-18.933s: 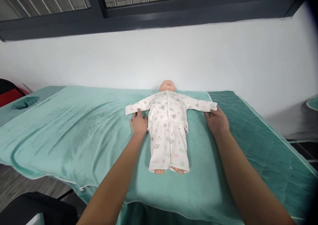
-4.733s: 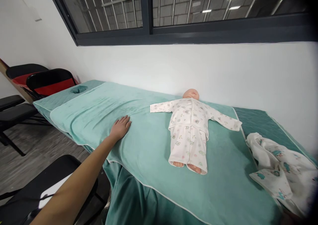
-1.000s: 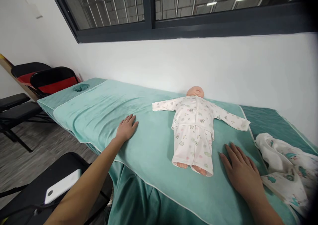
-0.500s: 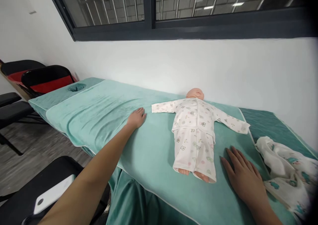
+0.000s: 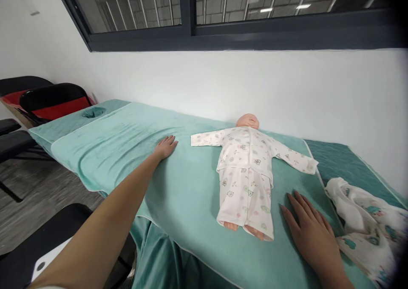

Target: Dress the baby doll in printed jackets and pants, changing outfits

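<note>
A baby doll (image 5: 247, 121) lies on its back on the green bed cover (image 5: 188, 182), head toward the wall and feet toward me. It wears a white printed top (image 5: 245, 148) with sleeves spread to both sides and matching trousers (image 5: 245, 195); its toes show at the hems. Left of the doll, my left hand (image 5: 166, 147) rests on the cover, fingers stretched out, holding nothing. My right hand (image 5: 310, 229) lies palm down with spread fingers on the cover, between the doll's legs and a crumpled white patterned cloth (image 5: 363, 221). Neither hand touches the doll.
Behind the bed rises a white wall (image 5: 204, 85) with a dark-framed window (image 5: 188, 38). Black and red folding chairs (image 5: 57, 102) stand past the bed's left end. At the lower left a black chair seat (image 5: 54, 227) bears a white phone (image 5: 47, 257).
My left hand has slid left across the cover, away from the doll's sleeve. My right hand stays beside the doll's legs. The view has shifted slightly.
</note>
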{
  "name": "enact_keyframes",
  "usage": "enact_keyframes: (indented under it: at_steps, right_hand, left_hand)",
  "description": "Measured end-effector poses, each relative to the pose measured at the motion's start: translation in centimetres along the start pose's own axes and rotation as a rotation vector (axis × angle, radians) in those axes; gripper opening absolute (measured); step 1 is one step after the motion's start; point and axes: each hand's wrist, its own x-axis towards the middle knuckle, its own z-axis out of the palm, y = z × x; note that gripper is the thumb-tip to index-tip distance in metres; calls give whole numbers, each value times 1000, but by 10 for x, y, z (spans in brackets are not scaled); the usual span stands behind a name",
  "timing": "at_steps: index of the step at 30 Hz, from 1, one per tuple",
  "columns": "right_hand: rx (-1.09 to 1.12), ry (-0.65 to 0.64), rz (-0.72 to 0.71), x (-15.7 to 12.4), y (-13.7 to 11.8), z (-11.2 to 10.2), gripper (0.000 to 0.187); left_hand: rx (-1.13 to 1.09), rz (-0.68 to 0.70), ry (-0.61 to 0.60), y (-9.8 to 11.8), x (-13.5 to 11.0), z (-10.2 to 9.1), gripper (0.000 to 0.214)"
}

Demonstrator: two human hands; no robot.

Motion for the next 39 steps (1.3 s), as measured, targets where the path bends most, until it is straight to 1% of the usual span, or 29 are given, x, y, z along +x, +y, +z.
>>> enact_keyframes:
  at_steps: [8,15,18,23,30,39]
  right_hand:
    - [56,-11,3,1,8,1,62]
    - [85,5,-16,1,13,5,63]
    - [83,9,0,0,14,6,64]
    - [101,7,-4,0,14,5,64]
    - [101,5,-7,1,13,4,63]
    - [162,-6,-64,0,23,6,62]
  left_hand:
    - [79,31,49,-16,-1,-7,61]
    - [169,26,104,-52,-15,-11,59]
    - [210,44,138,-62,-22,-10,59]
    - [233,49,154,-65,-26,-10,59]
    - [226,93,126,-71,-23,-14,60]
    - [256,95,149,-79,-18,-18,63]
